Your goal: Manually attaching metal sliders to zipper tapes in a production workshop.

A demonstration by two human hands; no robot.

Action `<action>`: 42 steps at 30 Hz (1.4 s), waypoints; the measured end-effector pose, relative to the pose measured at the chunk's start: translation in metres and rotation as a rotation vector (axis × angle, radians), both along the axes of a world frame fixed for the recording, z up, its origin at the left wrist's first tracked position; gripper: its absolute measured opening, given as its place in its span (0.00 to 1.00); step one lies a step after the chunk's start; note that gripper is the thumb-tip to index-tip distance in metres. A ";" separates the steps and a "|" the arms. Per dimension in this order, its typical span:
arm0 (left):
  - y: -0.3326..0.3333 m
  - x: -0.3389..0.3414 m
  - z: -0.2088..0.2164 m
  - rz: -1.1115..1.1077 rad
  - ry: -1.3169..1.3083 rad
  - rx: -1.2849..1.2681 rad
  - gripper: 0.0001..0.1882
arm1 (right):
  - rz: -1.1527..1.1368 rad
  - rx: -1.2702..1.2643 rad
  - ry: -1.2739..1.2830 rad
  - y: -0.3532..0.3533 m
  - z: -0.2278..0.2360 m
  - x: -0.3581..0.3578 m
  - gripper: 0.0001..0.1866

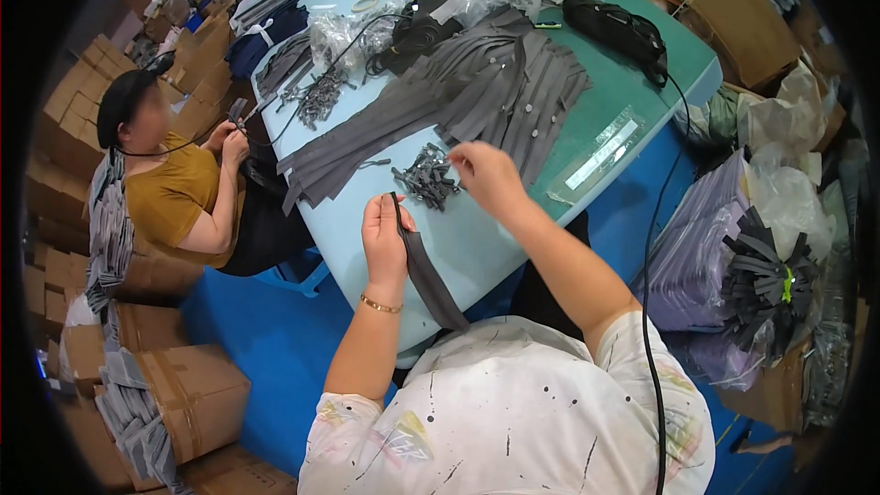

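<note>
My left hand (383, 236) is closed on the upper end of a dark grey zipper strip (427, 275). The strip hangs down over the table edge toward my lap. Just above a small heap of dark zipper pulls (427, 180) is my right hand (484, 174), its fingers bent together. Whatever lies between those fingertips, if anything, is too small to make out. Beyond the heap, a broad fan of grey zipper strips (495, 82) covers the middle of the table.
Across the table's left side, a seated person (174, 174) handles a dark strip near a second pile of zipper pulls (321, 99). A black pouch (616, 29) lies on the green mat (642, 64). Cardboard boxes (197, 399) stand at left, wrapped purple bundles (701, 238) at right.
</note>
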State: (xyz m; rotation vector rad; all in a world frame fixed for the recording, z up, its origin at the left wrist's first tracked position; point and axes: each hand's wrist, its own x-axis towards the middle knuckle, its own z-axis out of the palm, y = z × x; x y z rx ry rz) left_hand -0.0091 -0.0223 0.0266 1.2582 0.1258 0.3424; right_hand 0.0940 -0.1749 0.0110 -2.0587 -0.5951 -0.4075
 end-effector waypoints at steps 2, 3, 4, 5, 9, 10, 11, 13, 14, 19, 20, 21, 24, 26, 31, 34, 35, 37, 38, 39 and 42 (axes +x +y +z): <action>0.010 0.010 -0.019 -0.031 0.064 -0.003 0.11 | 0.079 -0.128 -0.071 -0.002 -0.003 0.034 0.07; 0.014 0.014 -0.024 -0.050 0.133 -0.007 0.11 | 0.170 -0.257 -0.136 0.000 -0.004 0.042 0.07; 0.017 0.015 -0.029 -0.044 0.158 0.022 0.10 | 0.167 -0.409 -0.138 0.003 -0.007 0.045 0.08; 0.019 0.017 -0.033 -0.043 0.152 0.023 0.10 | 0.167 -0.409 -0.145 0.005 -0.010 0.048 0.08; 0.017 0.015 -0.036 -0.078 0.111 0.297 0.08 | 0.164 -0.553 -0.151 0.005 -0.015 0.054 0.07; 0.016 0.013 -0.035 -0.091 0.125 0.422 0.08 | 0.131 -0.607 -0.155 0.005 -0.014 0.054 0.08; 0.016 0.011 -0.034 -0.089 0.129 0.418 0.08 | 0.135 -0.610 -0.153 0.002 -0.013 0.052 0.08; 0.019 0.010 -0.027 0.057 -0.033 0.801 0.07 | 0.090 -0.282 0.133 -0.002 0.002 0.046 0.08; 0.019 0.010 -0.025 0.062 -0.031 0.798 0.07 | 0.095 -0.285 0.132 -0.003 0.008 0.042 0.08; 0.003 0.004 -0.010 -0.064 0.015 0.086 0.08 | 0.559 0.907 1.067 -0.004 0.008 0.004 0.10; 0.001 0.004 -0.009 -0.059 0.022 0.084 0.08 | 0.575 0.933 1.099 -0.002 0.005 -0.004 0.09; 0.001 0.004 -0.007 -0.093 0.025 0.050 0.08 | 0.580 0.933 1.108 0.000 0.003 -0.010 0.09; 0.005 0.003 -0.009 -0.138 0.055 0.021 0.08 | 0.588 0.884 1.084 0.005 0.004 -0.023 0.09; 0.006 0.003 -0.010 -0.161 0.091 0.031 0.07 | 0.584 0.875 1.079 0.009 -0.002 -0.024 0.09; 0.008 0.003 -0.013 -0.139 0.115 0.071 0.07 | 0.549 0.834 1.038 0.010 -0.007 -0.025 0.09; 0.009 0.002 -0.017 -0.126 0.129 0.117 0.08 | 0.553 0.813 1.017 0.010 -0.009 -0.026 0.10; 0.009 0.002 -0.018 -0.119 0.138 0.146 0.08 | 0.542 0.779 1.003 0.009 -0.009 -0.027 0.10; 0.010 0.001 -0.019 -0.118 0.157 0.159 0.08 | 0.530 0.747 0.991 0.008 -0.007 -0.028 0.11; 0.011 0.000 -0.019 -0.116 0.172 0.171 0.08 | 0.518 0.735 0.979 0.008 -0.006 -0.029 0.11; 0.011 0.000 -0.019 -0.118 0.175 0.173 0.08 | 0.506 0.723 0.966 0.008 -0.005 -0.029 0.11; 0.009 0.001 -0.018 -0.125 0.187 0.155 0.09 | 0.482 0.699 0.946 0.007 -0.006 -0.029 0.11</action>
